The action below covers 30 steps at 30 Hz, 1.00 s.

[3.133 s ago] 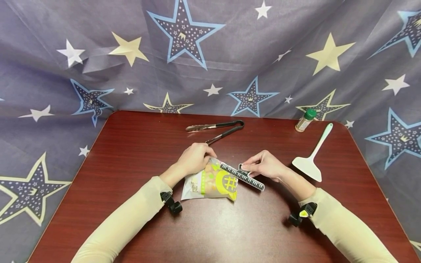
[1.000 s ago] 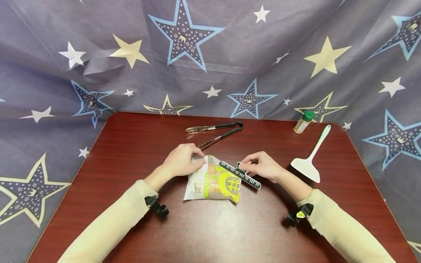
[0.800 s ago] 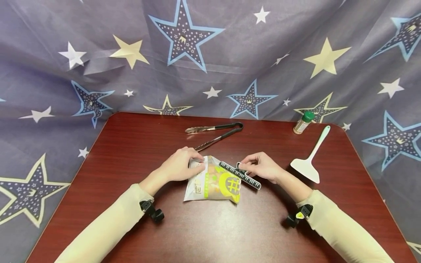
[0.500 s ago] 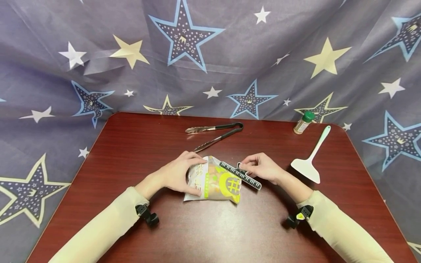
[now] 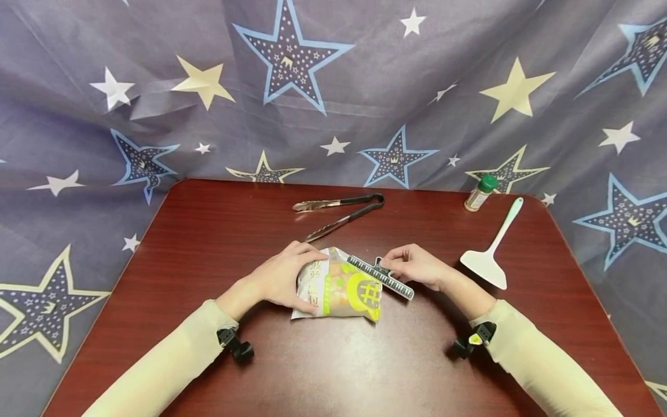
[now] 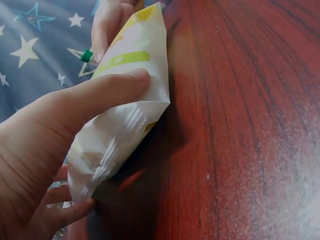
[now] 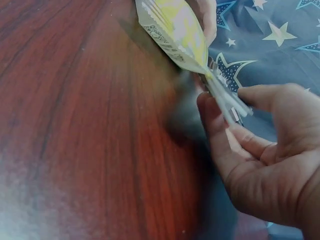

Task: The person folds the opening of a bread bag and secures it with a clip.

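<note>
A plastic snack bag (image 5: pixel 341 289) with white, yellow and green print lies near the middle of the table. My left hand (image 5: pixel 283 275) grips its left end, the thumb (image 6: pixel 120 87) across the front face and the fingers around the far edge. A long bag clip (image 5: pixel 380 277) with a piano-key pattern sits slantwise across the bag's upper right corner, its lower end sticking out past the bag. My right hand (image 5: pixel 414 266) pinches the clip's handle between thumb and fingers. In the right wrist view, the gathered edge of the bag (image 7: pixel 177 37) runs into the clip (image 7: pixel 225 95).
Black-handled metal tongs (image 5: pixel 346 211) lie spread behind the bag, one tip close to my left hand. At the back right stands a seasoning jar (image 5: pixel 479 194) with a green lid. A white spatula (image 5: pixel 487 263) rests to the right. A star-patterned curtain (image 5: pixel 333 75) hangs behind the table.
My left hand has slid from the bag's upper edge, near the clip, to its left end and spread around it. The right hand keeps its hold, with clip and bag shifted only slightly.
</note>
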Each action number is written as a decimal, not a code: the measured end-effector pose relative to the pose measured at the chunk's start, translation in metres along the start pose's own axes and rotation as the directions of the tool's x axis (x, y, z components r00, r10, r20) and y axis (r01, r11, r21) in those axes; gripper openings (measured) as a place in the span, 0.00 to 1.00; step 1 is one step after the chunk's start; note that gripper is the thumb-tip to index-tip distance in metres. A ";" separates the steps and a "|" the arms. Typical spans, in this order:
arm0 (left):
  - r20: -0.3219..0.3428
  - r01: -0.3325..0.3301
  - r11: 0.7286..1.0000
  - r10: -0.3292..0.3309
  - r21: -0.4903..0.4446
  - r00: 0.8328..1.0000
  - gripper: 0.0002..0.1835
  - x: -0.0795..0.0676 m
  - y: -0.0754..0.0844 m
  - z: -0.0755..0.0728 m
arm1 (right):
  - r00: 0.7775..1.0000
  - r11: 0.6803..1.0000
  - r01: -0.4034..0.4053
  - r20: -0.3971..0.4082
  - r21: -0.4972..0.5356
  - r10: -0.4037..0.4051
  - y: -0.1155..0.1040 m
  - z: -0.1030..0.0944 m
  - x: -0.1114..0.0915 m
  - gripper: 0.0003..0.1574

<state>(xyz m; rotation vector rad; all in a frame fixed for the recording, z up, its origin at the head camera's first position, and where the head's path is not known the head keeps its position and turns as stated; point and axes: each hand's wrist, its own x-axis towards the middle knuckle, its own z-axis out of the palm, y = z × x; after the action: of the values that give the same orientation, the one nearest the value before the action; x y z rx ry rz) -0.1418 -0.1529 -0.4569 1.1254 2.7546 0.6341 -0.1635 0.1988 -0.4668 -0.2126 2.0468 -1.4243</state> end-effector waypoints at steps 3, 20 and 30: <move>-0.010 -0.003 1.000 0.003 0.003 1.000 0.60 0.002 0.001 -0.002 | 1.000 0.999 -0.002 0.005 0.034 0.002 -0.001 -0.002 0.000 0.17; 0.002 0.049 0.999 -0.049 0.003 0.999 0.60 -0.004 0.004 -0.001 | 0.999 0.981 0.047 -0.019 0.186 -0.044 -0.002 0.002 0.003 0.08; 0.026 0.057 0.998 -0.057 0.006 0.998 0.60 -0.001 0.005 0.000 | 0.999 0.983 0.046 -0.035 0.175 -0.041 -0.005 0.004 0.007 0.13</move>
<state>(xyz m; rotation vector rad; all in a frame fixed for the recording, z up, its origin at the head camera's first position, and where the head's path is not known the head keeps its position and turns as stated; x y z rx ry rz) -0.1375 -0.1506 -0.4544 1.0442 2.7568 0.6017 -0.1683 0.1904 -0.4663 -0.1625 1.9383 -1.6352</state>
